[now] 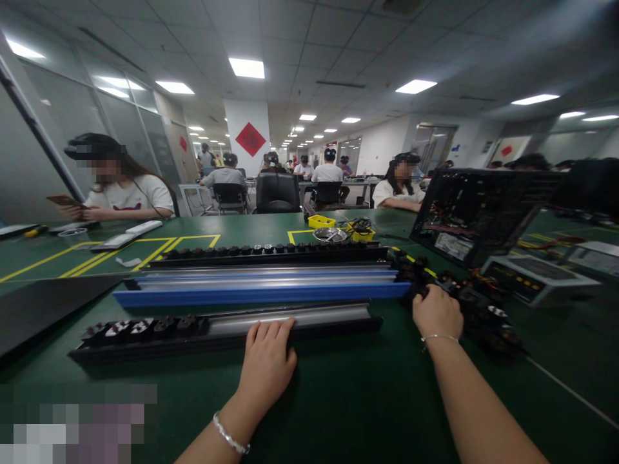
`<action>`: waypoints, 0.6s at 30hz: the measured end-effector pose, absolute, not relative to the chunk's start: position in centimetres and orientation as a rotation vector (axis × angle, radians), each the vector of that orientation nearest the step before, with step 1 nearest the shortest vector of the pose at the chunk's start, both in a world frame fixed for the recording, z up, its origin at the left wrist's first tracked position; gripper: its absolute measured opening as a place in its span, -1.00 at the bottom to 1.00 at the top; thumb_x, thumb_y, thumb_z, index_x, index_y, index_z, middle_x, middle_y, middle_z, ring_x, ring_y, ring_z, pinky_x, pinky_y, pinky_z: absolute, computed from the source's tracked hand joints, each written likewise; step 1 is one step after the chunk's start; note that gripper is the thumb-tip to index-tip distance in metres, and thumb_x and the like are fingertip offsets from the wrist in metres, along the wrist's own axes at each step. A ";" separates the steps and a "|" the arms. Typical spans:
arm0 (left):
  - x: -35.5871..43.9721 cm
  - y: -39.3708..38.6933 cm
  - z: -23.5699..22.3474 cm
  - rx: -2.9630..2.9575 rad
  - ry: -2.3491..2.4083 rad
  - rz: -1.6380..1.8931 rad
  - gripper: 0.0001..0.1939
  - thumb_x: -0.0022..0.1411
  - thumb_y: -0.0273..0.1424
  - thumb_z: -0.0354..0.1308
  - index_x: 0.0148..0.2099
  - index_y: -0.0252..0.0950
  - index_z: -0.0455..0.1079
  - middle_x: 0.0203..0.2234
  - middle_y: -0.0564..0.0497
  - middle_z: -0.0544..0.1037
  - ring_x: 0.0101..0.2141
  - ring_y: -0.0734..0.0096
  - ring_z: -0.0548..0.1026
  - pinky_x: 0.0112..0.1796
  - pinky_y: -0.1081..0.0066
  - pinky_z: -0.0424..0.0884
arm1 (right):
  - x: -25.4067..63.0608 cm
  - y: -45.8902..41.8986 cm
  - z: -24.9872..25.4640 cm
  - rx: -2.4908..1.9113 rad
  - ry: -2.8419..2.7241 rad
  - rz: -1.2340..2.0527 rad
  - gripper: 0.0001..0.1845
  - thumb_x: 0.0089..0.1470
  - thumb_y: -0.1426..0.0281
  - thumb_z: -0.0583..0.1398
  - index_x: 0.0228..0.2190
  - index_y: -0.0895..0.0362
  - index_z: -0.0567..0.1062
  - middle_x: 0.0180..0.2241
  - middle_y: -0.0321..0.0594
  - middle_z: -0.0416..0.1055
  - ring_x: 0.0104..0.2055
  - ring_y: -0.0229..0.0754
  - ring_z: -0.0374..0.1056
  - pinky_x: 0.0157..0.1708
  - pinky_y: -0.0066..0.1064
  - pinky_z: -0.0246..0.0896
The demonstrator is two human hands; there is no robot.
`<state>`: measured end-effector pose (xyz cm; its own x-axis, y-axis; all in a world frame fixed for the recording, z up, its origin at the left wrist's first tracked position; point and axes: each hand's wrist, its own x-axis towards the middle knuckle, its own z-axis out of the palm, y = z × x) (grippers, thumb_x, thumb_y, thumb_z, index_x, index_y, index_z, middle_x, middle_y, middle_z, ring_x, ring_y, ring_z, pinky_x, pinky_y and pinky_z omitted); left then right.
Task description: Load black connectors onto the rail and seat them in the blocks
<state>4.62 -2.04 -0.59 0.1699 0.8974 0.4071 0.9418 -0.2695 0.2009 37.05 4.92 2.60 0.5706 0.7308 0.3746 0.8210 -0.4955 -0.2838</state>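
Note:
A long black rail (309, 327) with a silvery inner channel lies across the front of the table. Black and white plug-like modules with prongs (140, 327) fill its left end. My left hand (268, 354) grips the rail's near wall right of its middle, fingers hooked over into the channel and thumb on the near side. At the right, my right hand (438, 314) reaches to the edge of a pile of black modules (488, 316). Its fingers are curled, and their tips are hidden among the dark parts.
Behind the rail lie blue rails (261, 295) and another black rail filled with modules (271, 251). An opened computer case (483, 212) and a power supply (539, 278) stand right. Yellow trays (322, 222) and a metal dish (330, 234) sit farther back. People sit around the table.

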 end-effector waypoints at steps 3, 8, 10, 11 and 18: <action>4.6 -2.0 -0.7 -2.313 -1.828 -0.684 -0.51 0.11 -0.45 -0.01 0.13 -0.14 0.21 -0.10 0.01 0.45 -0.05 0.29 0.31 0.12 0.15 -0.04 | 37.9 4.9 2.0 -2.368 -1.193 -0.306 -0.55 0.09 0.35 -0.04 0.00 0.22 0.31 -0.06 0.10 0.31 -0.04 0.11 0.21 -0.19 -0.11 0.19; 4.7 -1.9 -0.7 -2.300 -1.840 -0.655 -0.50 0.10 -0.45 0.01 0.13 -0.14 0.21 -0.11 0.02 0.45 -0.05 0.31 0.32 0.11 0.17 -0.02 | 38.7 5.0 1.2 -2.241 -1.165 -0.398 -0.55 0.09 0.34 -0.02 0.04 0.06 0.31 -0.03 0.00 0.29 -0.12 0.06 0.24 -0.30 -0.19 0.18; 4.7 -1.9 -0.8 -2.295 -1.844 -0.656 -0.49 0.09 -0.45 0.02 0.13 -0.14 0.22 -0.11 0.02 0.45 -0.05 0.30 0.32 0.11 0.18 -0.02 | 39.1 5.1 0.8 -2.201 -1.130 -0.448 -0.58 0.09 0.34 0.00 -0.01 0.01 0.36 -0.03 -0.03 0.29 -0.15 0.02 0.26 -0.34 -0.22 0.16; 4.6 -1.9 -0.8 -2.295 -1.842 -0.664 -0.49 0.09 -0.45 0.02 0.13 -0.14 0.22 -0.11 0.02 0.45 -0.05 0.30 0.32 0.11 0.17 -0.03 | 39.3 5.1 0.6 -2.196 -1.110 -0.467 -0.60 0.08 0.35 0.00 -0.03 0.00 0.39 -0.03 -0.05 0.29 -0.16 0.01 0.26 -0.35 -0.23 0.15; 4.6 -1.9 -0.9 -2.315 -1.839 -0.729 -0.50 0.11 -0.44 0.01 0.13 -0.14 0.23 -0.11 0.03 0.46 -0.06 0.29 0.32 0.11 0.15 -0.03 | 39.6 5.3 0.3 -2.146 -1.155 -0.622 -0.61 0.04 0.43 -0.01 -0.15 0.12 0.49 0.04 -0.03 0.27 0.03 0.10 0.16 -0.15 -0.10 0.12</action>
<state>4.55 -1.89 -0.91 0.1579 0.8930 0.4215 0.9391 -0.2677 0.2155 39.58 5.27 0.27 0.5075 0.5646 0.6509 0.8542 -0.4285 -0.2944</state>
